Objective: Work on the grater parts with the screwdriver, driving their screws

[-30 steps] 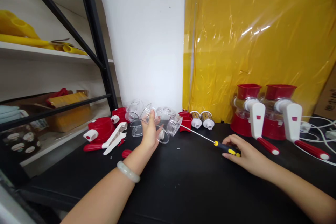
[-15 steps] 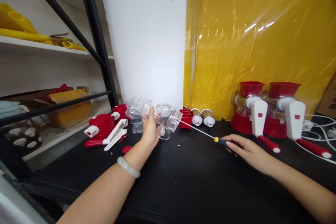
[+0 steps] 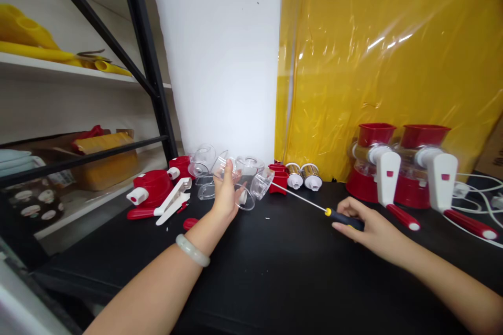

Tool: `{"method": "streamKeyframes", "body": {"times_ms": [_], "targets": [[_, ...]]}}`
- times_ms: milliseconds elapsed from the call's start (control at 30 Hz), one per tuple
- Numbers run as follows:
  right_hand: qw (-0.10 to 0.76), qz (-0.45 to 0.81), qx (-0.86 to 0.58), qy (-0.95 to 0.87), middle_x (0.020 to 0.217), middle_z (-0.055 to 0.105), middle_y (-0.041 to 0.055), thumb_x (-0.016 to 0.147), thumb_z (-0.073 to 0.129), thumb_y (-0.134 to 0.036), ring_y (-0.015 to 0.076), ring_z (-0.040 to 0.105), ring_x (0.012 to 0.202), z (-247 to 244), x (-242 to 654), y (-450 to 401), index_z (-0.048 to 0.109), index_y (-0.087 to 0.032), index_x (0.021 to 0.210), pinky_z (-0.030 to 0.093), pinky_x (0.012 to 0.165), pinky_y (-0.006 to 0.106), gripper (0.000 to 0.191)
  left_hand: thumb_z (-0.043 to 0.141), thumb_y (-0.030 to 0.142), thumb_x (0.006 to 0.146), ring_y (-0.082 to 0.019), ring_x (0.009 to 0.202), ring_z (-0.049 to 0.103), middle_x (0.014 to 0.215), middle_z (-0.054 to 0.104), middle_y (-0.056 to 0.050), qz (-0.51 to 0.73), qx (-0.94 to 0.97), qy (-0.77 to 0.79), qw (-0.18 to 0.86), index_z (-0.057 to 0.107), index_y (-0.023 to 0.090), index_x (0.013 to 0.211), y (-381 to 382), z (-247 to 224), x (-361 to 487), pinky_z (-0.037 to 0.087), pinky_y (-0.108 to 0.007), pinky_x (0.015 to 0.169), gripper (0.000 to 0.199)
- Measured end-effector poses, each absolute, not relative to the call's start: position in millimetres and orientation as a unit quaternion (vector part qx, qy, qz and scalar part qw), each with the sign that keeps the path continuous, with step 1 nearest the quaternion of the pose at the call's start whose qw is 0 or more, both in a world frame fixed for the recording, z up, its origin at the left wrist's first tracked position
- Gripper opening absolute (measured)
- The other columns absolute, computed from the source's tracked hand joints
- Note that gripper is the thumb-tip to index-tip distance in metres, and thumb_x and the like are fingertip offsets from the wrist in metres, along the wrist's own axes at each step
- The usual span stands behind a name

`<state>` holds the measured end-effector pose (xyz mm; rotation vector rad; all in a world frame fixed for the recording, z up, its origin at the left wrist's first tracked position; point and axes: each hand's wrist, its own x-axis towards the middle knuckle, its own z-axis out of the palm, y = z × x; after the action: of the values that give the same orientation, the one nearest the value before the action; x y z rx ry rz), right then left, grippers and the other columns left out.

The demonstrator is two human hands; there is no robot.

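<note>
My left hand [image 3: 226, 191] is closed around a clear plastic grater housing [image 3: 250, 167], tilted so that its round opening faces right. My right hand [image 3: 359, 220] grips the dark blue and yellow handle of a long screwdriver [image 3: 302, 199]. The shaft points left and its tip is at the housing's right opening; whether it touches anything inside, I cannot tell. Behind my left hand stands another clear housing [image 3: 201, 159]. Left of it lie a red base [image 3: 153, 187] with a white knob and a white crank handle [image 3: 173, 201] with a red grip.
Two assembled red and white rotary graters [image 3: 377, 162] stand at the right, with white cables [image 3: 481, 193] beside them. Two drum blades [image 3: 312, 175] and red hoppers [image 3: 278, 178] sit at the back. A black-framed shelf [image 3: 151, 63] rises at the left. A small red piece [image 3: 190, 223] lies near my left wrist.
My right hand has shifted slightly on the screwdriver handle, its fingers loosening and more of the handle showing. The screwdriver has moved slightly right. My left hand and the housing have barely moved.
</note>
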<state>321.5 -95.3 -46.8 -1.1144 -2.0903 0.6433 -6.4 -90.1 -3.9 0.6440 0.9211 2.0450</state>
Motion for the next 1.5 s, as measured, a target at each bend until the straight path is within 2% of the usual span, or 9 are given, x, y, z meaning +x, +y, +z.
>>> {"method": "streamKeyframes", "body": {"times_ms": [133, 267, 400, 567, 733, 900, 1100, 1333, 1500], "targets": [[0.308, 0.304, -0.425, -0.795, 0.086, 0.066, 0.0037, 0.090, 0.054, -0.059, 0.0213, 0.063, 0.081, -39, 323, -97, 0.064, -0.023, 0.103, 0.051, 0.078, 0.035, 0.040, 0.071, 0.061, 0.076, -0.025, 0.125, 0.058, 0.132, 0.056, -0.010, 0.804, 0.236, 0.377, 0.394, 0.046, 0.032, 0.125, -90, -3, -8, 0.056, -0.038, 0.090, 0.062], [0.308, 0.259, -0.401, -0.823, 0.094, 0.066, 0.0050, 0.085, 0.063, -0.057, 0.0235, 0.063, 0.090, -36, 322, -98, 0.068, -0.023, 0.088, 0.049, 0.088, 0.038, 0.034, 0.070, 0.062, 0.076, -0.025, 0.128, 0.055, 0.133, 0.055, -0.011, 0.803, 0.241, 0.382, 0.389, 0.045, 0.032, 0.126, -88, -4, -11, 0.054, -0.040, 0.093, 0.063], [0.332, 0.274, -0.425, -0.796, 0.083, 0.060, 0.0006, 0.081, 0.067, -0.057, 0.0188, 0.062, 0.073, -44, 319, -99, 0.057, -0.024, 0.086, 0.054, 0.065, 0.032, 0.035, 0.073, 0.062, 0.074, -0.026, 0.125, 0.056, 0.129, 0.057, -0.008, 0.807, 0.248, 0.372, 0.386, 0.049, 0.031, 0.120, -88, -6, -10, 0.056, -0.039, 0.091, 0.060], [0.277, 0.362, -0.443, -0.772, 0.070, 0.058, -0.0053, 0.083, 0.063, -0.063, 0.0104, 0.050, 0.045, -50, 318, -99, 0.046, -0.026, 0.097, 0.040, 0.041, 0.022, 0.043, 0.074, 0.060, 0.073, -0.026, 0.120, 0.058, 0.118, 0.061, -0.007, 0.804, 0.248, 0.375, 0.390, 0.053, 0.029, 0.110, -92, -2, -5, 0.055, -0.039, 0.090, 0.053], [0.320, 0.444, -0.444, -0.710, 0.070, 0.057, -0.0017, 0.085, 0.053, -0.072, 0.0125, 0.053, 0.059, -44, 323, -97, 0.061, -0.023, 0.098, 0.043, 0.051, 0.023, 0.052, 0.074, 0.062, 0.072, -0.024, 0.122, 0.057, 0.120, 0.060, -0.007, 0.803, 0.254, 0.369, 0.392, 0.052, 0.030, 0.113, -91, -3, -7, 0.055, -0.039, 0.091, 0.056], [0.337, 0.432, -0.421, -0.723, 0.089, 0.064, 0.0043, 0.079, 0.068, -0.064, 0.0160, 0.056, 0.069, -40, 327, -95, 0.072, -0.022, 0.108, 0.049, 0.060, 0.029, 0.051, 0.073, 0.063, 0.072, -0.026, 0.121, 0.058, 0.124, 0.059, -0.009, 0.805, 0.243, 0.373, 0.391, 0.049, 0.031, 0.123, -87, -4, -12, 0.056, -0.040, 0.088, 0.064], [0.310, 0.317, -0.396, -0.804, 0.100, 0.067, 0.0067, 0.076, 0.073, -0.058, 0.0254, 0.063, 0.096, -41, 325, -93, 0.072, -0.022, 0.084, 0.052, 0.088, 0.037, 0.037, 0.076, 0.058, 0.072, -0.023, 0.118, 0.061, 0.122, 0.061, -0.005, 0.811, 0.251, 0.354, 0.392, 0.053, 0.031, 0.111, -89, -4, -10, 0.055, -0.038, 0.090, 0.053], [0.274, 0.398, -0.406, -0.776, 0.067, 0.053, -0.0053, 0.083, 0.064, -0.060, 0.0135, 0.056, 0.057, -51, 318, -99, 0.046, -0.025, 0.087, 0.048, 0.049, 0.024, 0.039, 0.077, 0.056, 0.073, -0.023, 0.118, 0.060, 0.121, 0.060, -0.006, 0.808, 0.267, 0.341, 0.400, 0.052, 0.031, 0.112, -90, -6, -6, 0.054, -0.039, 0.093, 0.052], [0.272, 0.428, -0.404, -0.761, 0.072, 0.051, -0.0040, 0.087, 0.057, -0.063, 0.0121, 0.052, 0.060, -49, 319, -101, 0.052, -0.024, 0.096, 0.049, 0.054, 0.024, 0.040, 0.076, 0.058, 0.073, -0.023, 0.118, 0.060, 0.118, 0.061, -0.005, 0.807, 0.265, 0.347, 0.397, 0.051, 0.032, 0.112, -90, -7, -7, 0.055, -0.037, 0.090, 0.053]]}}
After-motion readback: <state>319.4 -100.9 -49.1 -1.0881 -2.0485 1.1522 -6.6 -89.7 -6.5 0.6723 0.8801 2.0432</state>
